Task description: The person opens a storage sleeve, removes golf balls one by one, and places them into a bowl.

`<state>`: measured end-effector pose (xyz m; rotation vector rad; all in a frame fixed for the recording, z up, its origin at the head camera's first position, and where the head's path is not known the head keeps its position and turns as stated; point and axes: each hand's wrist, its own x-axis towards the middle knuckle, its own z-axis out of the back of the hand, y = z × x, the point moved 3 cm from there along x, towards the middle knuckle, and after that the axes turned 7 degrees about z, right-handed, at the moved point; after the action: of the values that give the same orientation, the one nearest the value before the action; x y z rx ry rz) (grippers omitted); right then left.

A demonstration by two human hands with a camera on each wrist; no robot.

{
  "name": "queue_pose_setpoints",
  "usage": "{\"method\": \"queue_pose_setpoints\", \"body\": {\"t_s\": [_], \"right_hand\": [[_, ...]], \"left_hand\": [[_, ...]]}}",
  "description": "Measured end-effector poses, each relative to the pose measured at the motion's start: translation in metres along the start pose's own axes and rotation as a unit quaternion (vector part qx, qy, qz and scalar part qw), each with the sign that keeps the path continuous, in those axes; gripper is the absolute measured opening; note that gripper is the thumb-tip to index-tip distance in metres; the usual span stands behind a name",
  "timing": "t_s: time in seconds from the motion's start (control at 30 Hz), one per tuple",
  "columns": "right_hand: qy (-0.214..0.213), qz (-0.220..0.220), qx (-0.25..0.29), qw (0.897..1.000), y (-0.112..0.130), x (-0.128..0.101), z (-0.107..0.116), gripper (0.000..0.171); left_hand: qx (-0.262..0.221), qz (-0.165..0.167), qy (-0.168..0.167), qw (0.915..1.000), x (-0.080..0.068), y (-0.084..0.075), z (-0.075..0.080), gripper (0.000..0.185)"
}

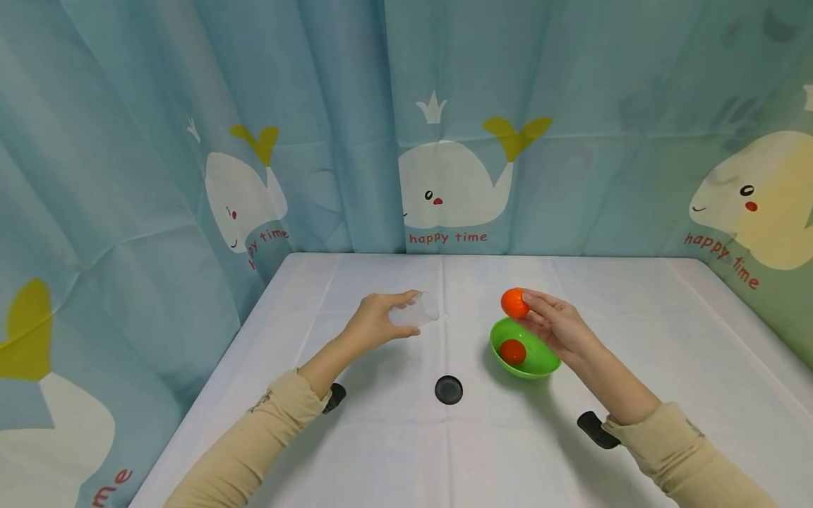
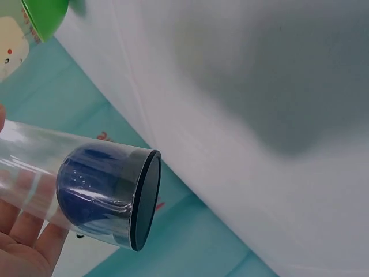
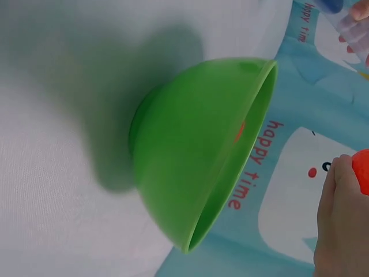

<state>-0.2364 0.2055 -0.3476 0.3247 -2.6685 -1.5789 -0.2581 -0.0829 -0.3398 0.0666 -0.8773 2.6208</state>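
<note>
My left hand (image 1: 376, 321) grips a clear plastic tube (image 1: 414, 310) above the table, thumb and fingers on either side of it. In the left wrist view a dark blue ball (image 2: 95, 184) sits inside the tube, against its black end cap (image 2: 146, 200). My right hand (image 1: 562, 328) pinches an orange ball (image 1: 514, 303) in its fingertips, over the far side of a green bowl (image 1: 540, 368). A red-orange ball (image 1: 512, 352) lies inside the bowl. On the right wrist view's edge, the held ball (image 3: 361, 170) is partly cut off.
A black round lid (image 1: 448, 389) lies on the white-covered table (image 1: 381, 451), between the two arms and left of the bowl. Blue curtains (image 1: 356, 190) with whale prints hang along the table's far edge and sides.
</note>
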Motion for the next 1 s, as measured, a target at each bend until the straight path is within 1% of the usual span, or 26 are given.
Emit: {"method": "queue_pose_setpoints", "body": {"t_s": [0.1,0.2,0.27,0.33,0.43,0.57,0.7,0.83,1.0], "right_hand": [[-0.012,0.017,-0.028,0.999,0.001,-0.001,0.002,0.019],[-0.018,0.036,-0.086,0.996,0.002,-0.001,0.004,0.017],[-0.023,0.046,-0.127,0.991,0.003,-0.001,0.005,0.014],[-0.027,0.056,-0.173,0.983,0.003,-0.001,0.007,0.011],[-0.036,0.069,-0.228,0.970,0.004,-0.001,0.009,0.021],[-0.043,0.081,-0.295,0.951,0.006,-0.001,0.010,0.039],[-0.026,0.114,-0.357,0.927,0.009,-0.001,0.008,0.052],[-0.007,0.155,-0.410,0.899,0.012,0.001,0.005,0.052],[-0.015,0.189,-0.464,0.865,0.014,0.001,0.004,0.046]], "left_hand": [[-0.002,0.003,0.001,1.0000,-0.001,0.000,-0.001,0.062],[-0.002,0.005,-0.001,1.0000,-0.002,-0.002,-0.003,0.062],[-0.001,0.004,-0.003,1.0000,-0.003,-0.002,-0.004,0.061],[0.000,0.003,-0.004,1.0000,-0.004,-0.003,-0.005,0.061],[0.004,-0.005,-0.006,1.0000,-0.005,-0.004,-0.007,0.060],[0.007,-0.016,-0.004,0.9998,-0.006,-0.004,-0.008,0.060],[0.017,-0.021,0.000,0.9996,-0.007,-0.005,-0.009,0.060],[0.023,-0.023,-0.005,0.9994,-0.006,-0.006,-0.008,0.060],[0.021,-0.028,-0.005,0.9994,-0.003,-0.008,-0.007,0.061]]}}
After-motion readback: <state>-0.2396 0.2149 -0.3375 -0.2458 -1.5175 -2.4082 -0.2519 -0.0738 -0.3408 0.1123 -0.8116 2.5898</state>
